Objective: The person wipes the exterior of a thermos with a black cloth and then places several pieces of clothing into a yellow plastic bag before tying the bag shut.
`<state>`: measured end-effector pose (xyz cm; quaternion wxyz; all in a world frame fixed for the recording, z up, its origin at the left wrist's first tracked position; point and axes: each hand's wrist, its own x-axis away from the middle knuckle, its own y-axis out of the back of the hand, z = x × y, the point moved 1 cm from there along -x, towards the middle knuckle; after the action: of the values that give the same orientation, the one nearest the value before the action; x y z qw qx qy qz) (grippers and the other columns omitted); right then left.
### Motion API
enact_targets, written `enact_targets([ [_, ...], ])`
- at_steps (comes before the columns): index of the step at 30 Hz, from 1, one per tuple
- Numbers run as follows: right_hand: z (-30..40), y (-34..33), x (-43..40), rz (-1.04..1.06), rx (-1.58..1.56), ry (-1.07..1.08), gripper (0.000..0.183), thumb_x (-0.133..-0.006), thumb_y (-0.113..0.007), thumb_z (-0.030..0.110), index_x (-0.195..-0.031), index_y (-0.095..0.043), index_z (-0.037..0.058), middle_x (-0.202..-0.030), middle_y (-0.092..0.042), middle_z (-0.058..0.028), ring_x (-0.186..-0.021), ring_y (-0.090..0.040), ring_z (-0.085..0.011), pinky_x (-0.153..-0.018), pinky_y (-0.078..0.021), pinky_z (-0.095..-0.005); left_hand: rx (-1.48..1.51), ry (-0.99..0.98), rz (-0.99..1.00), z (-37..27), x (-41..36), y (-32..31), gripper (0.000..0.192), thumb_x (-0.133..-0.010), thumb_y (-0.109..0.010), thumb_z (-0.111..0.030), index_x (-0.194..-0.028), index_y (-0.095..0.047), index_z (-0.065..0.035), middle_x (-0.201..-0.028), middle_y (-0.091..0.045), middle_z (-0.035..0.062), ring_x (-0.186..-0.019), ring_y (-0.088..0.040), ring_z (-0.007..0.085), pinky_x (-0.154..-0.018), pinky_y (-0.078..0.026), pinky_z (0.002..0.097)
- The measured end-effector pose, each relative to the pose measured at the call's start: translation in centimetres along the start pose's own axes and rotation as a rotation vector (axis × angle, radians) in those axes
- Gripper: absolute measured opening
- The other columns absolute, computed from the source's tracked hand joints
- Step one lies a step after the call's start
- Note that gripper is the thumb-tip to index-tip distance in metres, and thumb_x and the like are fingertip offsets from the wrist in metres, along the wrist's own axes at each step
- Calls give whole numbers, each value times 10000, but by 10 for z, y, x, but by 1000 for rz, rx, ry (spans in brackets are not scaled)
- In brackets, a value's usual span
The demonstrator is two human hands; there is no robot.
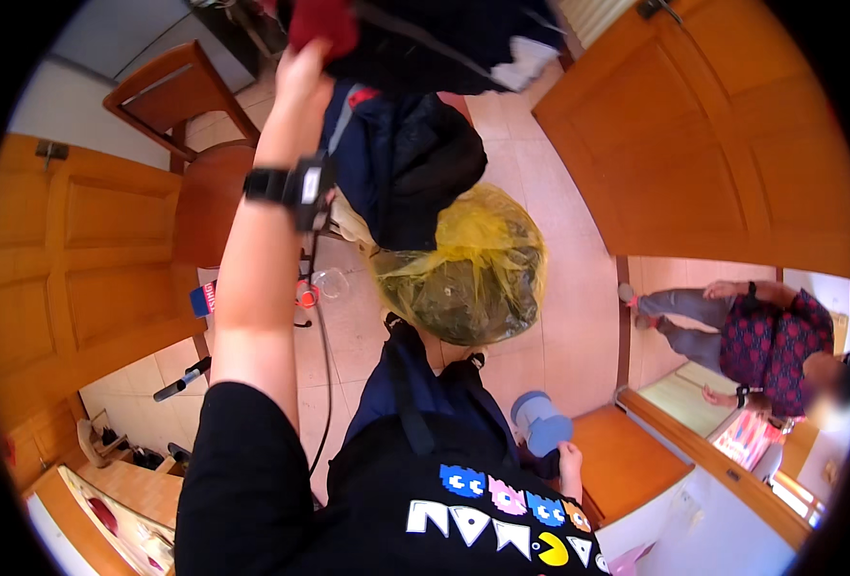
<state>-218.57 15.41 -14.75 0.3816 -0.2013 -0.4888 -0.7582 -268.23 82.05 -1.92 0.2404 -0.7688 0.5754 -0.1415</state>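
Note:
My left hand (pixel 306 65), raised at the top, grips the red part of a dark garment (pixel 425 47) with grey piping and a white patch. Below it, dark navy clothing (pixel 403 158) lies heaped, partly over a yellow translucent plastic bag (pixel 468 266) filled with dark contents. The bag stands on the floor before my feet. My right hand (pixel 570 464) is low beside my waist, near a dark piece of material and a blue-grey cylindrical container (pixel 544 425); whether its fingers hold anything is unclear. A black device with a cable is strapped to my left wrist.
A wooden chair (pixel 216 180) stands at left, between a wooden door (pixel 94 245) and the clothes. Another wooden door (pixel 684 144) is at upper right. A person (pixel 771 345) stands beyond the doorway at right. A wooden cabinet (pixel 627 461) is at lower right. A cable hangs by my left arm.

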Motion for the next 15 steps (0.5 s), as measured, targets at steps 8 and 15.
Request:
enact_targets([
  [8,14,-4,-4,12,132,7,208,-786,-552,140,-898,-617,-22,-807,-611,-71,-769,-556,-145,-713,-429,-260,-246,949,-537,194,140,220,228,-696,-532,-76,-923,-513,-71,-839,-569,94,-724,-556,257,-589,-447,387],
  [15,80,-15,33,50,0,-95,224,-784,-534,88,-974,-586,-19,-834,-602,-66,-763,-551,-131,-707,-427,-232,-397,881,-638,214,166,251,182,-750,-535,-165,-858,-542,-18,-748,-571,77,-619,-534,191,-562,-418,326],
])
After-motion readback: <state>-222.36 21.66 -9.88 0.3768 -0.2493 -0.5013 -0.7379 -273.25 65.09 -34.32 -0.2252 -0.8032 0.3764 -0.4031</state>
